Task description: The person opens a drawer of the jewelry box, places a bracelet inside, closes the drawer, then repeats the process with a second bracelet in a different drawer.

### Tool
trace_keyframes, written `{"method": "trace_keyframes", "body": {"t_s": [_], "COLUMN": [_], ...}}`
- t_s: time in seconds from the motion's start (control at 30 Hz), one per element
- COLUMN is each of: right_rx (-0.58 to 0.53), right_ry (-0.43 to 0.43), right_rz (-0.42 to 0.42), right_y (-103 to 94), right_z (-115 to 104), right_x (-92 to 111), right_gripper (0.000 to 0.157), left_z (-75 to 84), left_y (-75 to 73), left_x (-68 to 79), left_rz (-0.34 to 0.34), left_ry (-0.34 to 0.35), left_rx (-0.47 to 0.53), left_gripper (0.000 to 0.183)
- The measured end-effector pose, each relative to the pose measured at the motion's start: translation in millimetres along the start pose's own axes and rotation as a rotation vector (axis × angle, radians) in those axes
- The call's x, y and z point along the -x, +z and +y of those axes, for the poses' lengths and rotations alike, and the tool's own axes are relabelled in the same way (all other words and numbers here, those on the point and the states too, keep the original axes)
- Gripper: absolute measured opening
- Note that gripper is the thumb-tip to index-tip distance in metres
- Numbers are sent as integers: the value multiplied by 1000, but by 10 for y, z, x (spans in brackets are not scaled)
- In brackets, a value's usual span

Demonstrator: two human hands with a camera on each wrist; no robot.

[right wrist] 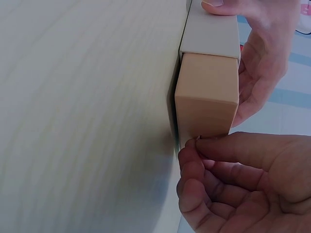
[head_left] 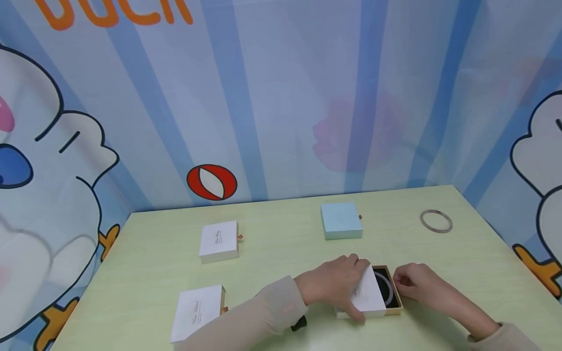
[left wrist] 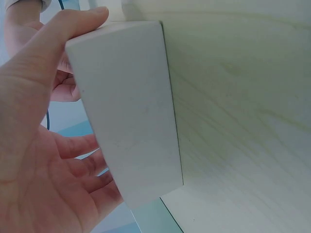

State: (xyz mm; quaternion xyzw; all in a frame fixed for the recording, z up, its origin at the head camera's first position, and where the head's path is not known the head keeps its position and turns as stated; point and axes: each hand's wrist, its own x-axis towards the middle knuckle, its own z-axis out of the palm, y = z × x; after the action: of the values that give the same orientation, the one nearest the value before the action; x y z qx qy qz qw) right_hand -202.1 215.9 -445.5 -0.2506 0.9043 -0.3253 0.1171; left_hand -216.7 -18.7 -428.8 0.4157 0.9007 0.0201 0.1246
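Observation:
A white drawer-style gift box (head_left: pixel 369 298) lies slid partly open at the table's front right. My left hand (head_left: pixel 334 281) grips its white sleeve (left wrist: pixel 129 107), with the thumb on the near side and the fingers across the far side. Out of the sleeve's right end projects the tan drawer (right wrist: pixel 206 114), which has a black lining. A pale lavender bangle (head_left: pixel 390 290) sits inside, partly covered by the sleeve. At the drawer's outer end my right hand (head_left: pixel 422 284) pinches a small pull tab between thumb and forefinger; the fingertips hide most of it.
Two more white boxes (head_left: pixel 218 240) (head_left: pixel 197 312) lie on the left of the table (head_left: pixel 272 243). Toward the back stands a light blue box (head_left: pixel 341 220). A greyish bangle (head_left: pixel 436 221) lies at the back right. Behind the table hangs a printed cloth (head_left: pixel 285 97).

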Motion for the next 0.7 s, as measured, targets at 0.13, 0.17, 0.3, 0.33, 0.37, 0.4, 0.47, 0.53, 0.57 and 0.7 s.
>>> {"method": "trace_keyframes", "body": {"t_s": [0.13, 0.17, 0.3, 0.33, 0.37, 0.4, 0.47, 0.53, 0.57, 0.7], "right_rx": [2, 6, 2, 1, -1, -2, 0, -2, -3, -6], "right_ry": [-2, -3, 0, 0, 3, 2, 1, 4, 6, 3], "right_rz": [0, 2, 1, 1, 1, 0, 0, -1, -1, 0], "right_y": [5, 4, 5, 6, 7, 7, 9, 11, 14, 24], "right_z": [9, 10, 11, 10, 9, 8, 4, 0, -1, 3], "right_x": [2, 3, 0, 0, -2, -3, -6, -10, -14, -19], "right_gripper": [20, 20, 20, 20, 20, 20, 20, 20, 20, 21], "left_z": [0, 0, 1, 1, 3, 4, 5, 7, 8, 7], "left_y": [0, -2, -9, -9, -12, -14, -15, -17, -17, -13], "left_x": [-2, -3, -2, -1, 1, 3, 5, 8, 9, 9], "left_rz": [-5, -7, -10, -9, -7, -5, 0, 4, 5, 1], "left_ry": [-4, -4, -6, -5, -4, -3, 1, 4, 3, 1], "left_rx": [4, 6, 15, 16, 19, 21, 20, 21, 21, 22], "left_gripper": [104, 104, 103, 103, 103, 102, 102, 101, 102, 102]}}
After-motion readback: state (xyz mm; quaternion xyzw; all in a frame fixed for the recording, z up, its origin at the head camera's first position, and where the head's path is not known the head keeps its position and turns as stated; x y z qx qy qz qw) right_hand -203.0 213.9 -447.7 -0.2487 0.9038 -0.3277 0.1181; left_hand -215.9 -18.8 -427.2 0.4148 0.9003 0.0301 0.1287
